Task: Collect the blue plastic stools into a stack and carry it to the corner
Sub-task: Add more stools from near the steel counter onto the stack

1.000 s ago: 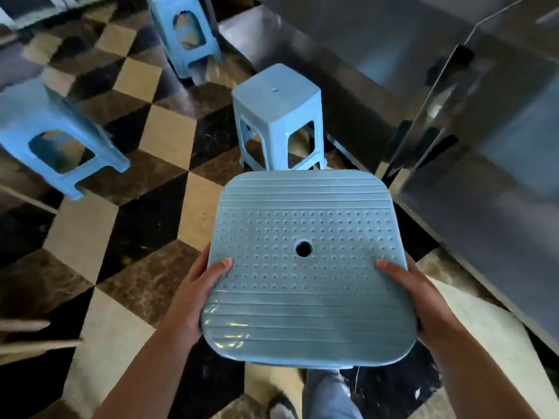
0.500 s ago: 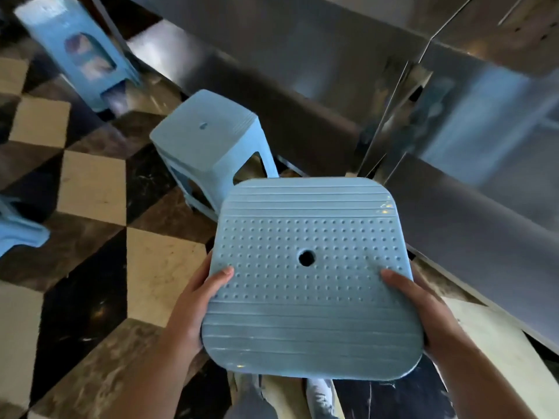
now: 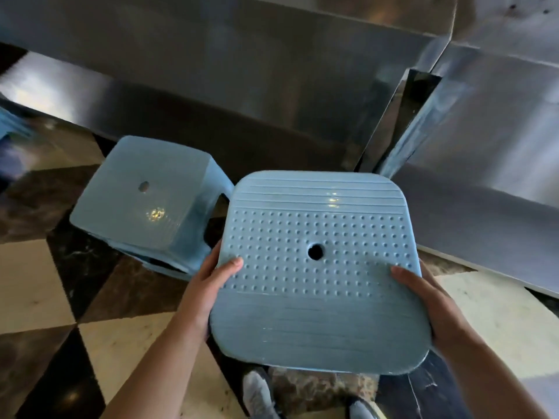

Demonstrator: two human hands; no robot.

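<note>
Both hands, left hand (image 3: 211,285) and right hand (image 3: 423,300), grip the sides of the held stool (image 3: 317,267). Line it up over the floor stool (image 3: 145,195), then lower it straight.

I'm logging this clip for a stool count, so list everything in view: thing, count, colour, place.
held stool: one, blue, seat up, centre, gripped at both sides.
floor stool: one, blue, standing left of the held one; looks like nested stools, cannot tell how many.
blue shape: one, far left edge, cut off; maybe another stool.
metal panels: shiny steel, across top and right.
floor: cream, brown and black tiles.
shoes: two, grey, bottom centre.
left hand: holds the stool's left edge.
right hand: holds its right edge.
</note>
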